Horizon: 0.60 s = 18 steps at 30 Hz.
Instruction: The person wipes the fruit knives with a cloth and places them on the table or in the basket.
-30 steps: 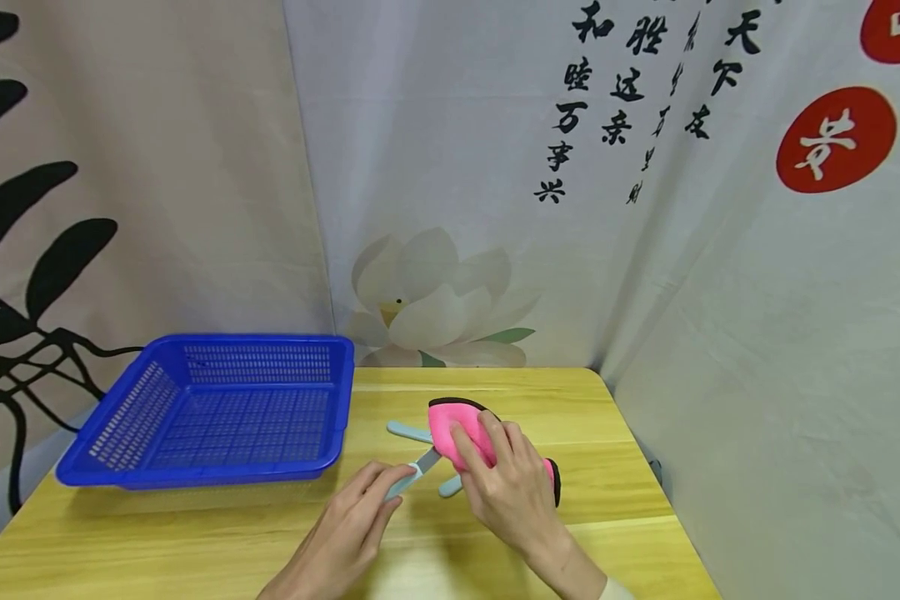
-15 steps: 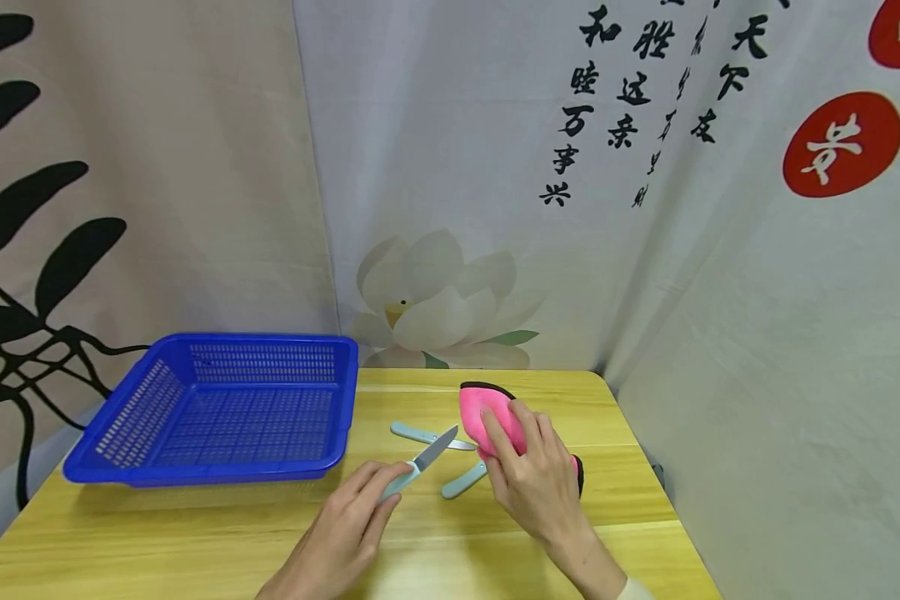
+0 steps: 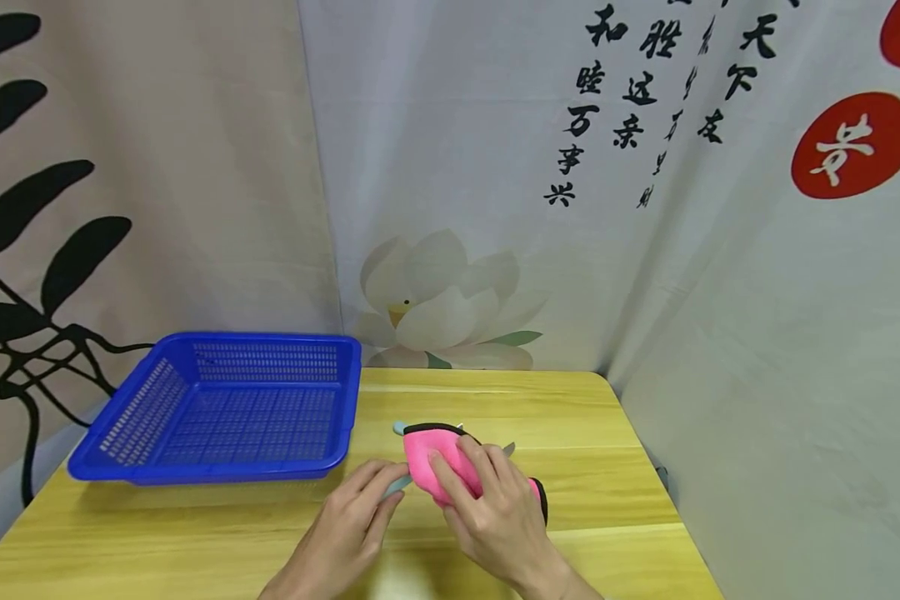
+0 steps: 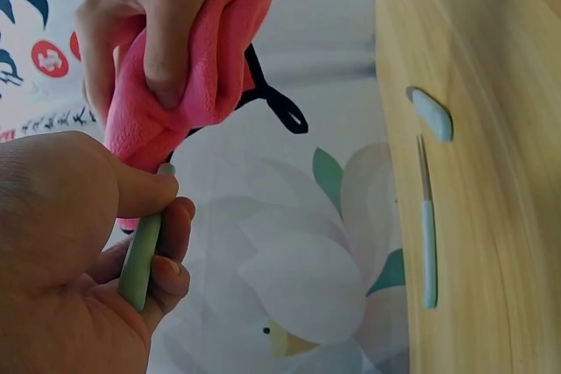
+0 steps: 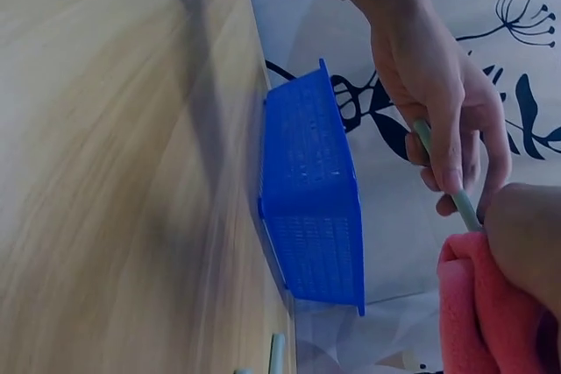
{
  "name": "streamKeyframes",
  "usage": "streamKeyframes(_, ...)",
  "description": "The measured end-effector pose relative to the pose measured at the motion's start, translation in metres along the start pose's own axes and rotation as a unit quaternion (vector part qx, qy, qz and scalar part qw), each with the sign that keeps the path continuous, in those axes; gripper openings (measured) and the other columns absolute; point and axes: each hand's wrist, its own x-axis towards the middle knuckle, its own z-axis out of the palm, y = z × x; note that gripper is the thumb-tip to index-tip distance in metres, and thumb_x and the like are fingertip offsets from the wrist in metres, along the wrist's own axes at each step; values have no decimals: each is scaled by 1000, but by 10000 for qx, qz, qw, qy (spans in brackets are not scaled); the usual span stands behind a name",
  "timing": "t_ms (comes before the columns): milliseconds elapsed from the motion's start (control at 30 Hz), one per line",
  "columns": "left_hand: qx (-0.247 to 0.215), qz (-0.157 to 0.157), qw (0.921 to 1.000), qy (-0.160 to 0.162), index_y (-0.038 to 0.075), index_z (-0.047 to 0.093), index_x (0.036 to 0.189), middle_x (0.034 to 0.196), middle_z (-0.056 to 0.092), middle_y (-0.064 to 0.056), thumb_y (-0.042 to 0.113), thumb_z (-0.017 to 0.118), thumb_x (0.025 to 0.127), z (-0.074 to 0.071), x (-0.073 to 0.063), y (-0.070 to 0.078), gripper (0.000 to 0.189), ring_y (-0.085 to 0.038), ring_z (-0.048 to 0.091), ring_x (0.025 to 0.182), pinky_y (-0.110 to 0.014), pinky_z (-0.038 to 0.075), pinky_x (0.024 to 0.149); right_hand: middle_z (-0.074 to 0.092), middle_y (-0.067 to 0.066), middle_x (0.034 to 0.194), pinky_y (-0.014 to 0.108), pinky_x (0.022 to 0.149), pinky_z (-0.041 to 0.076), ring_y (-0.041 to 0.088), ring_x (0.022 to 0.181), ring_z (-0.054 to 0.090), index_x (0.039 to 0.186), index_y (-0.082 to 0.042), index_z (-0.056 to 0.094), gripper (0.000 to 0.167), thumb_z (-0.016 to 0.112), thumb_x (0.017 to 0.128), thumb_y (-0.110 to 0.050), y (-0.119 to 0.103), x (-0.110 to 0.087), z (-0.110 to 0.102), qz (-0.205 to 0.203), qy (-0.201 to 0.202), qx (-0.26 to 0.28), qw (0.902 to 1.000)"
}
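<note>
In the head view my left hand (image 3: pixel 341 521) pinches the pale blue-green handle of a paring knife (image 3: pixel 397 486). My right hand (image 3: pixel 498 517) grips a pink cloth (image 3: pixel 435 460) with black edging. The cloth is folded over the knife's blade and hides it. From the left wrist, the knife handle (image 4: pixel 140 269) shows between thumb and fingers, close under the bunched cloth (image 4: pixel 145 133). Two more knives lie on the table, mostly covered by the cloth in the head view; the left wrist view shows one whole knife (image 4: pixel 429 251) and another's handle (image 4: pixel 433 118).
A blue plastic basket (image 3: pixel 228 473) with mesh walls stands on the left of the wooden table (image 3: pixel 570 408). Fabric curtains (image 3: pixel 450 150) with printed flowers and characters hang behind and to the right.
Half a second ago the cloth was off the blade, up and to the right; my right hand has brought it back left and down over the blade. My left hand has barely moved.
</note>
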Motion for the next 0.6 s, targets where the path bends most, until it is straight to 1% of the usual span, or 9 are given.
streamKeyframes(133, 13, -42, 10000, -64, 13, 75, 131, 115, 75, 3, -13, 81, 92, -1, -1, -1, 48, -7, 71, 98, -11, 56, 91, 72, 20, 131, 28, 66, 56, 28, 91, 60, 132, -14, 80, 37, 52, 111, -25, -5, 0, 2, -64, -100, 20, 9999)
streamKeyframes(233, 49, -73, 9999, -111, 13, 74, 132, 114, 75, 2, -12, 81, 92, -2, -2, -1, 47, -7, 71, 98, -13, 57, 91, 72, 20, 133, 28, 66, 56, 28, 92, 60, 133, -15, 80, 37, 51, 111, -25, -7, 0, 2, -31, -208, 22, 9998)
streamKeyframes(433, 116, -105, 9997, -186, 11, 73, 134, 114, 73, 4, -12, 80, 92, -4, -3, -1, 49, -5, 69, 96, -20, 62, 85, 72, 20, 132, 29, 66, 57, 28, 92, 60, 133, -16, 80, 39, 52, 107, -21, -5, 3, 3, -1, -281, -78, 9996)
streamKeyframes(600, 109, -164, 9995, -261, 13, 72, 136, 115, 72, 5, -13, 79, 93, -6, -3, -1, 51, -5, 67, 98, -24, 63, 82, 72, 20, 132, 30, 66, 57, 29, 92, 60, 134, -16, 80, 40, 52, 105, -20, -1, 4, 6, 4, -344, -110, 9993)
